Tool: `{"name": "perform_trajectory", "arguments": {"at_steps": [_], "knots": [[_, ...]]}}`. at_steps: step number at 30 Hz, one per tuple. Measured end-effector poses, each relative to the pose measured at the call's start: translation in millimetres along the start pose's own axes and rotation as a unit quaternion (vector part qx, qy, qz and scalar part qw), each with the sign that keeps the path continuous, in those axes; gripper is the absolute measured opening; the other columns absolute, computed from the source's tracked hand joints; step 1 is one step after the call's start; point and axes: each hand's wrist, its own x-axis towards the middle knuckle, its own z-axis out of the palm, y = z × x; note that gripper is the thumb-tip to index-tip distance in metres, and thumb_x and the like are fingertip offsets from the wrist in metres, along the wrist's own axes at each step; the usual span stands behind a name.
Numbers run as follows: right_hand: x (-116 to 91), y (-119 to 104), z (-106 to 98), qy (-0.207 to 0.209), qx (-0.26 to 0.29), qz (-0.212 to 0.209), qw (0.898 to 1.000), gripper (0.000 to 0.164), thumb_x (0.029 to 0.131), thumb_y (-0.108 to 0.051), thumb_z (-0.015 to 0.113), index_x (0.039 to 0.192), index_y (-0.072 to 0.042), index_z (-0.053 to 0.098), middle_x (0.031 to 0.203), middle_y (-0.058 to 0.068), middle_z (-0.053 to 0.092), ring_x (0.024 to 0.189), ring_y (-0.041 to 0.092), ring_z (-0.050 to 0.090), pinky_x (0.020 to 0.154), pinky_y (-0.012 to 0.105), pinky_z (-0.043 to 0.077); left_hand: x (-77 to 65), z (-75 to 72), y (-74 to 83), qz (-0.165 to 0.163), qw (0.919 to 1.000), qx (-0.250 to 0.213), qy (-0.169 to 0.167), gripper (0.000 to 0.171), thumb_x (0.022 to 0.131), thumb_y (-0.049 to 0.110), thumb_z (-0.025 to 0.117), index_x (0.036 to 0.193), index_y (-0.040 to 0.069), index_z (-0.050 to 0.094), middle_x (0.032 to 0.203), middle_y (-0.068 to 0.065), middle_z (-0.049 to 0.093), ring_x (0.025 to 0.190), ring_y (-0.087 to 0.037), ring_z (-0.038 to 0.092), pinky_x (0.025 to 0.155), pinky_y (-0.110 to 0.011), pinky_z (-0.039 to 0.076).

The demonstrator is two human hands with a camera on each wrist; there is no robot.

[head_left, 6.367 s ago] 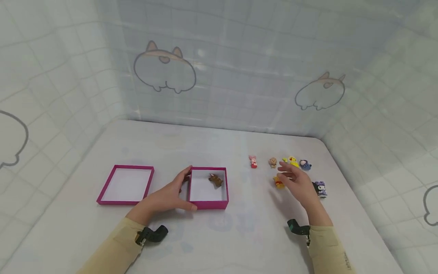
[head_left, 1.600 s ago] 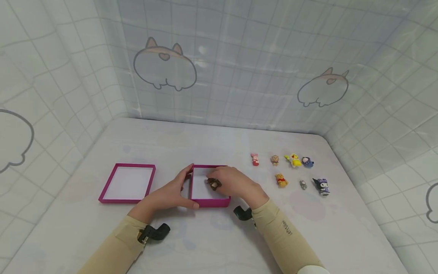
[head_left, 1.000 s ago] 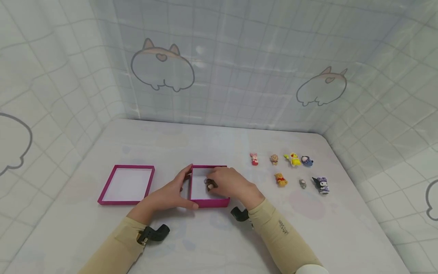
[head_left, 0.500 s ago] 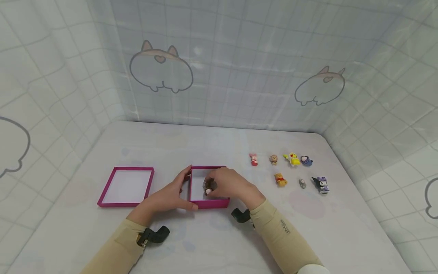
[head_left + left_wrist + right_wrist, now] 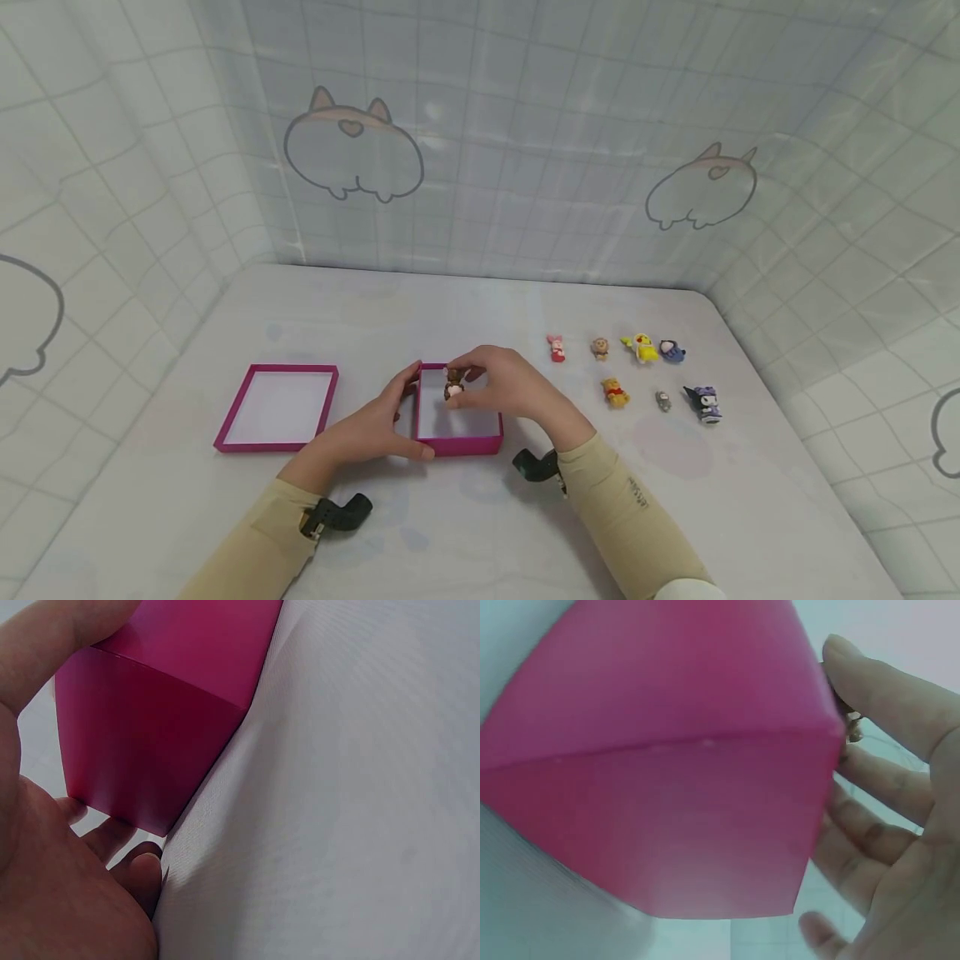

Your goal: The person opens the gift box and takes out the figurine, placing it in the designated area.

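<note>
In the head view my right hand (image 5: 510,382) pinches a small brown bear-like figurine (image 5: 454,385) between thumb and fingers, over the open magenta box (image 5: 459,447). Little of the figurine shows in the right wrist view, where the box wall hides most of it. My left hand (image 5: 367,429) grips the box at its left side, thumb at the front corner and fingers toward the back. The left wrist view has that thumb on the box's magenta wall (image 5: 142,742) and the other fingers around its far edge.
The shallow magenta-rimmed lid (image 5: 277,450) lies left of the box, white inside up. To the right stand or lie several figurines: pink (image 5: 556,348), tan (image 5: 600,348), yellow (image 5: 643,348), blue (image 5: 672,352), a bear in red (image 5: 615,393), grey (image 5: 663,401) and purple-black (image 5: 705,405).
My right hand has come from the figurines on the right to the box, taken hold of the brown figurine inside and raised it upright. The left hand has stayed on the box.
</note>
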Motion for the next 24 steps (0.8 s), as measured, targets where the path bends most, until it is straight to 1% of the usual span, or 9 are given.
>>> {"name": "perform_trajectory", "arguments": {"at_steps": [4, 7, 10, 14, 18, 24], "knots": [[-2, -1, -4, 0.010, 0.032, -0.015, 0.999, 0.053, 0.082, -0.031, 0.083, 0.128, -0.011, 0.066, 0.111, -0.008, 0.065, 0.093, 0.003, 0.065, 0.084, 0.038, 0.057, -0.1, -0.4, 0.2, 0.005, 1.0000, -0.001, 0.000, 0.127, 0.068, 0.046, 0.089, 0.159, 0.024, 0.002, 0.162, -0.003, 0.015, 0.146, -0.026, 0.019, 0.113, -0.052, 0.031], [-2, -1, -5, 0.011, 0.034, -0.020, 0.999, 0.051, 0.084, -0.027, 0.082, 0.129, -0.011, 0.065, 0.117, -0.003, 0.064, 0.090, 0.001, 0.065, 0.081, 0.033, 0.057, -0.2, -0.5, 0.9, 0.007, 1.0000, 0.000, 0.000, 0.128, 0.068, 0.047, 0.089, 0.159, 0.024, 0.002, 0.162, -0.003, 0.015, 0.146, -0.026, 0.019, 0.113, -0.052, 0.031], [-3, -1, -7, 0.010, 0.029, -0.025, 0.999, 0.050, 0.084, -0.026, 0.081, 0.129, -0.010, 0.065, 0.118, -0.002, 0.064, 0.089, 0.000, 0.065, 0.081, 0.033, 0.057, -0.3, -0.6, 1.8, 0.007, 1.0000, 0.000, 0.000, 0.128, 0.068, 0.047, 0.089, 0.159, 0.024, 0.001, 0.162, -0.004, 0.014, 0.146, -0.026, 0.019, 0.113, -0.052, 0.031], [-3, -1, -8, 0.012, 0.023, -0.033, 0.999, 0.050, 0.083, -0.027, 0.082, 0.127, -0.010, 0.066, 0.114, -0.006, 0.062, 0.089, 0.000, 0.065, 0.084, 0.040, 0.057, -0.4, -0.7, 2.2, 0.005, 1.0000, -0.002, 0.002, 0.128, 0.068, 0.046, 0.089, 0.159, 0.024, 0.002, 0.162, -0.004, 0.015, 0.146, -0.026, 0.019, 0.113, -0.052, 0.031], [-5, 1, -9, 0.019, 0.028, -0.031, 0.999, 0.051, 0.081, -0.029, 0.084, 0.126, -0.012, 0.067, 0.114, -0.008, 0.059, 0.089, 0.000, 0.065, 0.084, 0.042, 0.057, 0.0, -0.4, 0.9, 0.004, 1.0000, -0.001, 0.001, 0.128, 0.068, 0.046, 0.089, 0.159, 0.025, 0.002, 0.162, -0.004, 0.015, 0.146, -0.026, 0.020, 0.113, -0.052, 0.031], [-12, 7, -9, 0.027, 0.042, -0.006, 0.999, 0.053, 0.080, -0.034, 0.084, 0.128, -0.018, 0.066, 0.116, -0.010, 0.058, 0.092, 0.001, 0.065, 0.077, 0.031, 0.057, 0.1, 0.4, 0.2, 0.002, 1.0000, 0.004, 0.001, 0.129, 0.066, 0.048, 0.089, 0.159, 0.025, 0.001, 0.163, -0.004, 0.013, 0.147, -0.026, 0.019, 0.113, -0.052, 0.031]]}}
